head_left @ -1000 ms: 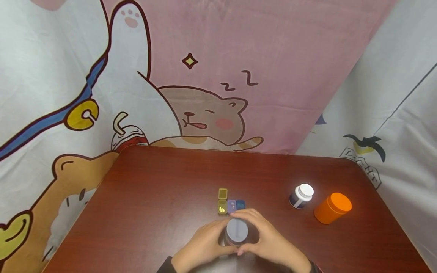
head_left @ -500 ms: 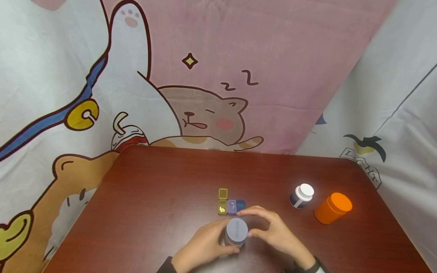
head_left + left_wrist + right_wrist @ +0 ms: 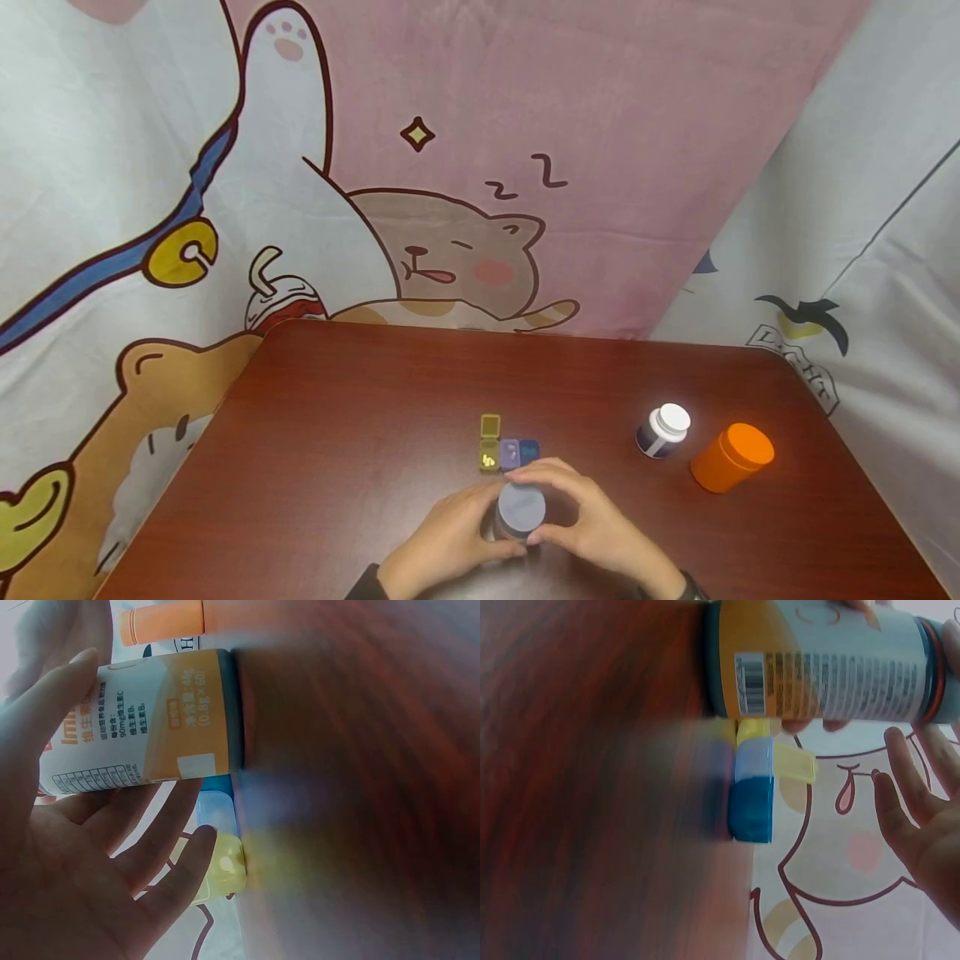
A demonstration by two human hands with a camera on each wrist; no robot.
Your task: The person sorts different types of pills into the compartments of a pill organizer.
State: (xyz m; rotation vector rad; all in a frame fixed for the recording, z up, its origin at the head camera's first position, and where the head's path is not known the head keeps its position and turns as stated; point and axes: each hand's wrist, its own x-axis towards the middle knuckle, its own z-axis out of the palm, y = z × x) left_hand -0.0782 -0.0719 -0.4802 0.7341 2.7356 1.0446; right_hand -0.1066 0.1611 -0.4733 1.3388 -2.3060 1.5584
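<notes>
A supplement bottle (image 3: 521, 510) with a grey lid and a white-and-orange label (image 3: 150, 720) stands upright on the table between both hands. My left hand (image 3: 444, 533) grips its body from the left, thumb on the near side. Fingers and thumb of my right hand (image 3: 588, 518) pinch the lid from the right. Just beyond is a small pill organizer with yellow (image 3: 489, 457), purple (image 3: 510, 454) and blue (image 3: 751, 808) compartments. The yellow lid (image 3: 490, 426) is flipped back, and several pale pills lie in that compartment. Small pieces also show in the purple one.
To the right stand a white bottle (image 3: 663, 431) with a dark label and an orange bottle (image 3: 732, 457) with an orange lid. The brown table (image 3: 337, 417) ends against a cartoon-printed cloth (image 3: 637, 167) at the back and sides.
Half a second ago my right hand was off the lid, a little to the right, fingers spread. It has come back onto the lid. My left hand and the bottle have stayed in place.
</notes>
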